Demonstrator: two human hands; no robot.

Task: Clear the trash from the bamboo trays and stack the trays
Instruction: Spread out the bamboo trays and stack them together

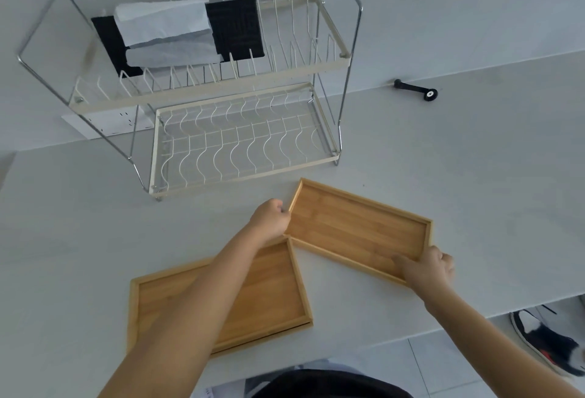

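Bamboo and bare of trash, the far tray (pixel 357 226) sits gripped at opposite ends by my left hand (pixel 270 219) and right hand (pixel 429 266). I should lift it level and lower it squarely into the near tray (pixel 269 290) beside it.

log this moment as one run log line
stage: stacking | left hand: grip on far tray left end | right hand: grip on its near-right corner | near tray: empty
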